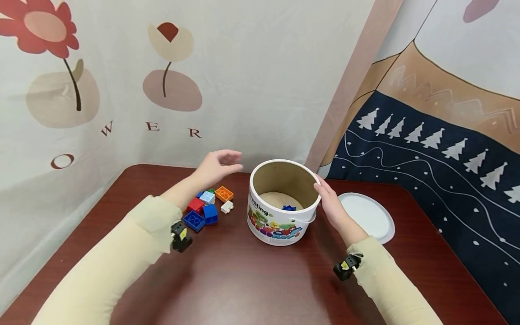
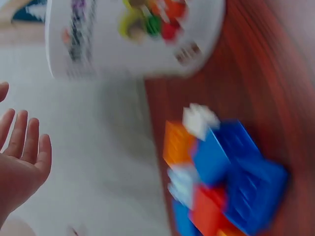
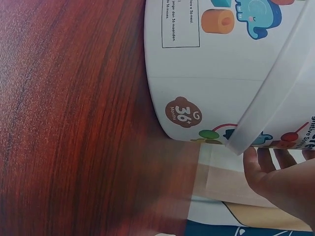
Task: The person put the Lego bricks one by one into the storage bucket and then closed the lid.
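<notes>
Dark red-brown wood-grain bench (image 1: 252, 280): near edge cut off.
White printed round tub (image 1: 278, 232): upright on the bench; small blue piece (image 1: 289, 208) inside, outline unclear.
Multicoloured plastic bricks (image 1: 209, 211): heaped left of the tub, partly covering one another, blurred in the left-wrist view.
Left hand (image 1: 219, 165): released, between bricks and tub.
Right hand (image 1: 333, 205): touching the tub's side; fingertips hidden, grip cannot be told.
</notes>
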`<state>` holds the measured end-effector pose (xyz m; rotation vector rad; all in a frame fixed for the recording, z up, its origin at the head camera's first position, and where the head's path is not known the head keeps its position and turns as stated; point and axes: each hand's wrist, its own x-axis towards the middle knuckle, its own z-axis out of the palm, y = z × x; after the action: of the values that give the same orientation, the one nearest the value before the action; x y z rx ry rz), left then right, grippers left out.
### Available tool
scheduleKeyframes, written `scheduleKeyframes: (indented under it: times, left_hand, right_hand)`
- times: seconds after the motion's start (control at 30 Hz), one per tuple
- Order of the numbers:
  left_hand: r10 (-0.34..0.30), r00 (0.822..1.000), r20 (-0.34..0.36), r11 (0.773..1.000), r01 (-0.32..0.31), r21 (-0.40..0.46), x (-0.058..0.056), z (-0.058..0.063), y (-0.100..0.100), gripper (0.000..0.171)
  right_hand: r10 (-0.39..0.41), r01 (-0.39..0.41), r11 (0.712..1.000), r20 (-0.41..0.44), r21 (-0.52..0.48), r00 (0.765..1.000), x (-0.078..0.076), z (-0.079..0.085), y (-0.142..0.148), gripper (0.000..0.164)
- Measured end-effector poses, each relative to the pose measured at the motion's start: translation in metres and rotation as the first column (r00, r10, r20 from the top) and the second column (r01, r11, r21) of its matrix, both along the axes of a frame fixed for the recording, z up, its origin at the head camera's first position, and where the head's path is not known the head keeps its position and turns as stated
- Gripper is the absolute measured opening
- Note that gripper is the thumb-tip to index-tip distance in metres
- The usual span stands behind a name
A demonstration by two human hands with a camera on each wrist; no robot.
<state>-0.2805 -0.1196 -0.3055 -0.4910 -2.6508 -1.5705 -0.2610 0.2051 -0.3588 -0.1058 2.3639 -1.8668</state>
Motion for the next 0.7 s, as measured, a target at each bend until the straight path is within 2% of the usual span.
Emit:
scheduleKeyframes:
  times: [0.2, 0.3, 0.53, 0.7]
  left_hand:
    - [0.107, 0.991, 0.080, 0.994, -0.104, -0.046, 0.001, -0.029, -0.065, 0.048]
    - [0.137, 0.984, 0.118, 0.988, -0.128, -0.085, 0.004, -0.045, -0.091, 0.052]
    - [0.133, 0.969, 0.208, 0.979, -0.097, -0.178, 0.013, -0.083, -0.131, 0.059]
    - [0.113, 0.965, 0.238, 0.977, -0.064, -0.202, 0.021, -0.100, -0.144, 0.061]
  right_hand:
    - [0.002, -0.003, 1.000, -0.019, -0.029, 1.000, 0.001, -0.001, -0.001, 0.050]
    - [0.004, -0.005, 1.000, -0.029, -0.030, 1.000, 0.000, -0.001, 0.000, 0.049]
    - [0.009, -0.009, 1.000, -0.037, -0.021, 0.999, 0.000, -0.002, 0.000, 0.050]
    - [0.009, -0.010, 1.000, -0.040, -0.019, 0.999, -0.001, -0.004, 0.000, 0.051]
